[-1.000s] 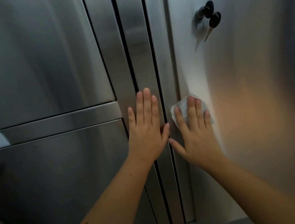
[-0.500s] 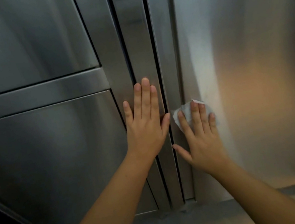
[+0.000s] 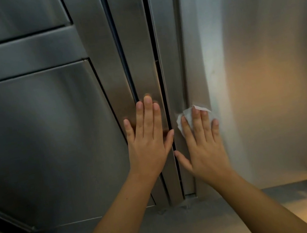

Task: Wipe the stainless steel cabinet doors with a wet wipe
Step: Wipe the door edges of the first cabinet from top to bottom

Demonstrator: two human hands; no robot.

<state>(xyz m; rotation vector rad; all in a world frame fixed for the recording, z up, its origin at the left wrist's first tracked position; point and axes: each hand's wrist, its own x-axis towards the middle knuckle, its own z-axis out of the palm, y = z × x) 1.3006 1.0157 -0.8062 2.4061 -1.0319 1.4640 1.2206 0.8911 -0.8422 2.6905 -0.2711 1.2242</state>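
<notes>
Two stainless steel cabinet doors fill the view, the left door [image 3: 46, 134] and the right door [image 3: 260, 57], parted by a dark vertical gap. My left hand [image 3: 148, 141] lies flat with straight fingers on the left door's edge strip. My right hand [image 3: 203, 142] presses a white wet wipe [image 3: 188, 117] flat against the right door near its left edge. The wipe shows above and left of my fingertips; most of it is hidden under the hand.
A grey ledge or floor [image 3: 187, 228] runs below the doors. A horizontal steel band [image 3: 16, 56] crosses the left cabinet. A dark diagonal bar [image 3: 3, 220] sits at the lower left. Orange light reflects on the right door [image 3: 287, 94].
Both hands have slid down the doors with the wipe. The view has tilted down, so the keys and the label have left the picture and the doors' bottom edge shows.
</notes>
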